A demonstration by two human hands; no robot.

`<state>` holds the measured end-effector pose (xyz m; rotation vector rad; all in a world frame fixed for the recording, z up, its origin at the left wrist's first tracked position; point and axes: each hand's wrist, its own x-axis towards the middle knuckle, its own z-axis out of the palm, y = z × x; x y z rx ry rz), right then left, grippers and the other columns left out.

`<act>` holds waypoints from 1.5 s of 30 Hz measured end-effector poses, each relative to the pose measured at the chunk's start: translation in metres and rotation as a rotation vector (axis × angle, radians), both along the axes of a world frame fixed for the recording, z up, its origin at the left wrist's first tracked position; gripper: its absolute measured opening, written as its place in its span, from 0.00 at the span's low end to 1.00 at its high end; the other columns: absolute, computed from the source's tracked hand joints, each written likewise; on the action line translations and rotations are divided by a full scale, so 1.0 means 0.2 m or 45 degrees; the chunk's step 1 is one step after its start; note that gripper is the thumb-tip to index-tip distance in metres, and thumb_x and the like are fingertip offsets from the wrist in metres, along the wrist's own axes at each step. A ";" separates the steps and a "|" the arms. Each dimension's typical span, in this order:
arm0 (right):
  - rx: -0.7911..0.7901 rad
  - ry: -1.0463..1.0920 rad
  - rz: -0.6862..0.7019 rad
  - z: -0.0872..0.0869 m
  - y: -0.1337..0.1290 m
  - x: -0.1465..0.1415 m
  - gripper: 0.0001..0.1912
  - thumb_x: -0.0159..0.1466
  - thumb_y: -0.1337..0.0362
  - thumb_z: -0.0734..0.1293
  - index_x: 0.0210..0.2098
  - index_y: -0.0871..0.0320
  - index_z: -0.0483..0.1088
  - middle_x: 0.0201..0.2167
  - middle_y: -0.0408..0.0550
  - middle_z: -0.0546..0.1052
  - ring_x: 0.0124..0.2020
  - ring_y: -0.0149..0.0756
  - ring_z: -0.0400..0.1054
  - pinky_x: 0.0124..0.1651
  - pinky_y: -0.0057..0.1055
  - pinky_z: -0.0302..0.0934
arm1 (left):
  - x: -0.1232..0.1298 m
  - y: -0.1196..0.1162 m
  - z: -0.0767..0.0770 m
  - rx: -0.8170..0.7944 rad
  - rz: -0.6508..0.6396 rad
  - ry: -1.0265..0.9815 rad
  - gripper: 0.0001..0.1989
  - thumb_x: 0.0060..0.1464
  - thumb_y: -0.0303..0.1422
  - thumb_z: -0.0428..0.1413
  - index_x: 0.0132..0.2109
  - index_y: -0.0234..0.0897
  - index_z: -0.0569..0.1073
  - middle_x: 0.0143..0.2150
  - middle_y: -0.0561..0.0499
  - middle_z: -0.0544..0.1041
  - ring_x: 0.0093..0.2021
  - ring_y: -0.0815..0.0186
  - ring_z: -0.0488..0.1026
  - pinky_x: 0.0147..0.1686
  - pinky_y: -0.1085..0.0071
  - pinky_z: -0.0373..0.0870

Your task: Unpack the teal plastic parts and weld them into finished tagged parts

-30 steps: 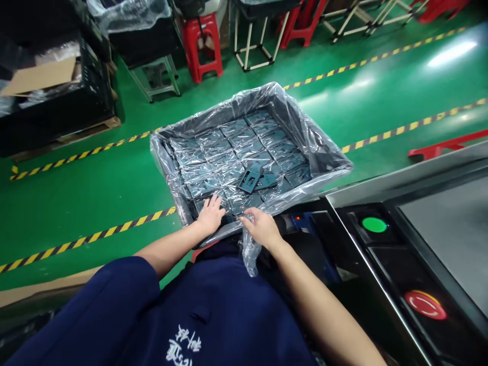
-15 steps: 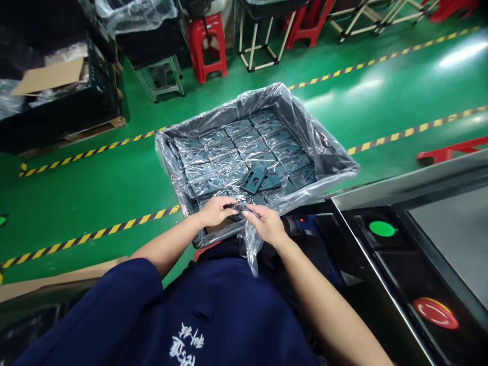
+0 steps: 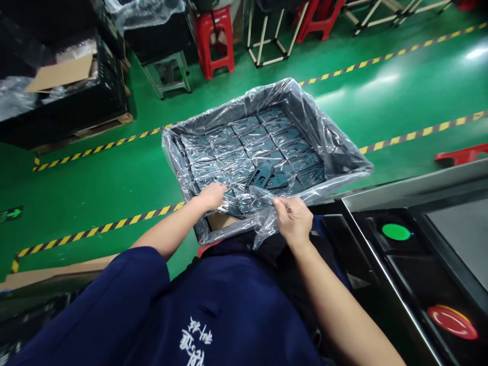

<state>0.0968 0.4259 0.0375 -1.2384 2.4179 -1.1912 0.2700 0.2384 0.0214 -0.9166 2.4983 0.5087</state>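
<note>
A black crate (image 3: 305,109) lined with clear plastic film stands in front of me, with dark flat parts (image 3: 251,132) in rows under the film. Two loose dark parts (image 3: 260,177) lie on top of it, overlapping. My left hand (image 3: 213,196) is closed at the near left of the crate, its fingertips on the film. Pinched in my right hand (image 3: 293,217) is an edge of the plastic film (image 3: 266,219), at the near side. Brown cardboard (image 3: 220,221) shows at the crate's near left corner.
To the right is a machine panel (image 3: 412,264) with a green button (image 3: 396,232) and a red knob (image 3: 452,322). Beyond the crate are red stools (image 3: 215,43) and a black bin (image 3: 160,38). A large black box (image 3: 110,86) stands at the far left.
My hands have moved apart from where they met at the crate's near edge. The right went right with the film; the left moved up over the rows. The view has shifted slightly.
</note>
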 end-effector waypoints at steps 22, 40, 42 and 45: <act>-0.687 -0.352 -0.363 0.17 0.08 -0.01 0.17 0.62 0.51 0.67 0.27 0.58 0.69 0.21 0.39 0.67 0.22 0.30 0.59 0.30 0.31 0.57 | -0.06 0.11 -0.25 -0.106 0.003 -0.118 0.22 0.51 0.33 0.61 0.53 0.35 0.71 0.56 0.37 0.68 0.59 0.49 0.62 0.55 0.58 0.63; -0.440 -0.496 -0.248 0.20 0.15 0.05 0.20 0.60 0.48 0.68 0.24 0.59 0.70 0.18 0.40 0.67 0.20 0.27 0.57 0.25 0.28 0.56 | -0.13 0.03 -0.30 0.047 0.160 -0.293 0.45 0.36 0.43 0.70 0.59 0.28 0.64 0.60 0.31 0.64 0.60 0.44 0.65 0.57 0.58 0.64; -0.437 -0.512 -0.250 0.20 0.15 0.06 0.19 0.60 0.49 0.69 0.24 0.59 0.70 0.18 0.40 0.67 0.20 0.27 0.57 0.25 0.27 0.55 | -0.12 0.03 -0.29 0.094 0.187 -0.327 0.46 0.37 0.43 0.69 0.61 0.29 0.63 0.62 0.31 0.62 0.58 0.46 0.68 0.55 0.60 0.66; -0.426 -0.531 -0.247 0.20 0.15 0.06 0.18 0.59 0.50 0.69 0.24 0.59 0.70 0.18 0.40 0.67 0.19 0.27 0.57 0.24 0.27 0.55 | -0.11 0.05 -0.31 0.118 0.233 -0.360 0.49 0.38 0.44 0.68 0.63 0.31 0.59 0.63 0.31 0.61 0.59 0.46 0.67 0.56 0.60 0.65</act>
